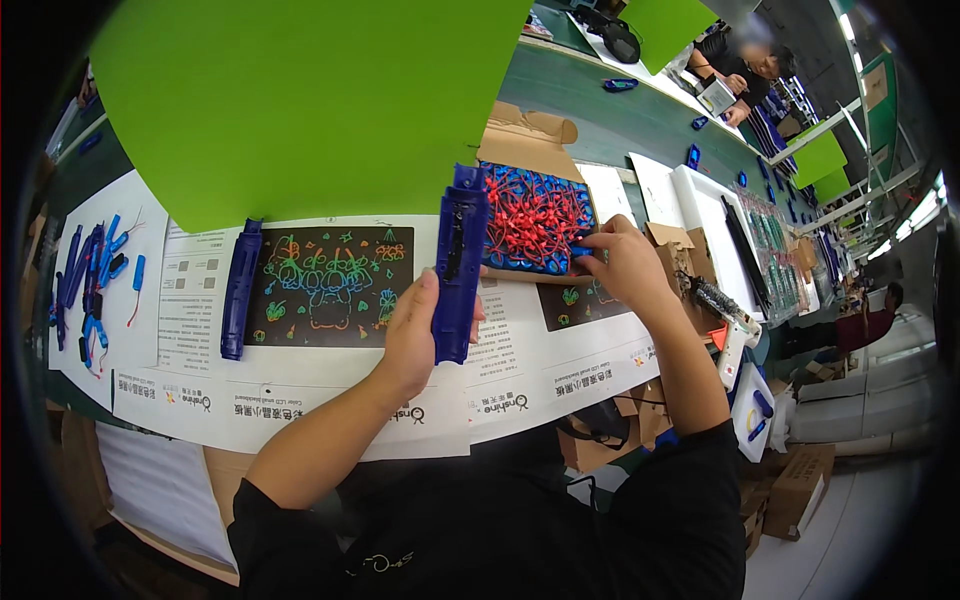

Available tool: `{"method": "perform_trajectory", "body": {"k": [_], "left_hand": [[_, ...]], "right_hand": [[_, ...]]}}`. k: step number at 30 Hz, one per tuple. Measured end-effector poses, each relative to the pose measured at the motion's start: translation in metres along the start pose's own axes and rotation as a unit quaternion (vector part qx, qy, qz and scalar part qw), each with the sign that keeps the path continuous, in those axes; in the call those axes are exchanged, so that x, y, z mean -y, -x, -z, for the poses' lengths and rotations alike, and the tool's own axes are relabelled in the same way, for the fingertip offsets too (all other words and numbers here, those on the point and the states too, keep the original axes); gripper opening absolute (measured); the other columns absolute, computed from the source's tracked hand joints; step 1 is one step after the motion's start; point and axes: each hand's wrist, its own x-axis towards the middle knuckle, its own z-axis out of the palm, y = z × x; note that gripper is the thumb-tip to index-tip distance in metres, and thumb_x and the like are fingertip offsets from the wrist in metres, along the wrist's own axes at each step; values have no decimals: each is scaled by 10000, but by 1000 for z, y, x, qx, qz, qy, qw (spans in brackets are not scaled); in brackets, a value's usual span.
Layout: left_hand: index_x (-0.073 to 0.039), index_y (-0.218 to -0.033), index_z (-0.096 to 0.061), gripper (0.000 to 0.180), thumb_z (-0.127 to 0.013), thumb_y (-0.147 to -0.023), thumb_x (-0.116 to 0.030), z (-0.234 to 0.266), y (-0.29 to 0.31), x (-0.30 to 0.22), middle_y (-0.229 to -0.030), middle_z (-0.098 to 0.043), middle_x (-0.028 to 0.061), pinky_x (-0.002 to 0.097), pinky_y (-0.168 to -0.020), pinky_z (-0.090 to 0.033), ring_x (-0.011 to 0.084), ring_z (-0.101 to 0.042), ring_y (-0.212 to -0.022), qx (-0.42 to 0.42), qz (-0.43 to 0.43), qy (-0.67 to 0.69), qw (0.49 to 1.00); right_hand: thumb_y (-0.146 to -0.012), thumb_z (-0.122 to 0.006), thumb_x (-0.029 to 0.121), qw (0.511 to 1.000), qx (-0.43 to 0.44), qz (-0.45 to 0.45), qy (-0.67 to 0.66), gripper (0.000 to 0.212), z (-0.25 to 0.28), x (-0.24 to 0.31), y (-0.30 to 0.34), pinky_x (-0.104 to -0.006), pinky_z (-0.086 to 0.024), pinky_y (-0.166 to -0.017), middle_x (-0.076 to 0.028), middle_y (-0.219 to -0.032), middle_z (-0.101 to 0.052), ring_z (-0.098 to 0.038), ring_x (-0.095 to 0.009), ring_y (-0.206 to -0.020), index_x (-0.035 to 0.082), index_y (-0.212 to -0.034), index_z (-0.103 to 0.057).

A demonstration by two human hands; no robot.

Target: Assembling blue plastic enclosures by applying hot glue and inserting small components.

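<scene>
My left hand (412, 325) grips a long dark blue plastic housing (460, 270) upright, its hollow inside facing me and a black part within it. Just right of it stands an open cardboard box (522, 128), packed with blue cylindrical batteries whose red wires (530, 215) tangle on top. At the box's near right corner my right hand (635, 268) pinches a blue battery (580, 251) between thumb and fingers; whether it is clear of the others is hard to tell. A second blue housing (240, 290) lies to the left on a printed sheet.
A green panel (300, 110) rises behind the work area. Loose blue housings and wired batteries (100, 275) lie at far left. At right are a white glue gun (738, 335) and a white foam tray (690, 190) with circuit boards. Across the bench, a co-worker (745, 70) handles something.
</scene>
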Motion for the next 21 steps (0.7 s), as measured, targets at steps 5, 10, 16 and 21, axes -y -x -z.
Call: {"method": "perform_trajectory", "body": {"k": [5,10,16,21], "left_hand": [[0,-1203,-471,559,-205,-982,-438,-3,1,-1,-762,-569,61,248,-608,-457,122,-535,-628,7,16,-19,1000],[-38,-1208,-423,451,-399,-954,-409,-5,8,5,-864,-571,77,236,-599,-458,116,-542,-653,48,1,-14,999],[-39,-1125,-437,380,-655,-836,-157,-8,9,12,-868,-568,35,233,-622,-463,86,-553,-694,-28,16,35,999],[-60,-1122,-449,345,-640,-837,-94,-3,8,8,-896,-550,30,252,-637,-459,105,-549,-729,-48,9,73,996]], "right_hand": [[-726,-694,101,986,-144,0,-90,184,35,0,26,-331,-489,-737,-117,-952,-637,-624,-224,-801,50,-903,-688],[-673,-701,-57,949,-223,124,-187,262,36,71,58,-255,-487,-613,-104,-786,-654,-613,-149,-647,-18,-929,-655],[-654,-691,-92,912,-217,199,-285,288,-10,106,65,-262,-494,-590,-117,-828,-632,-615,-184,-672,-10,-922,-624],[-686,-668,-84,906,-170,204,-330,329,-12,117,67,-273,-494,-605,-117,-836,-609,-608,-198,-682,-6,-999,-607]]}}
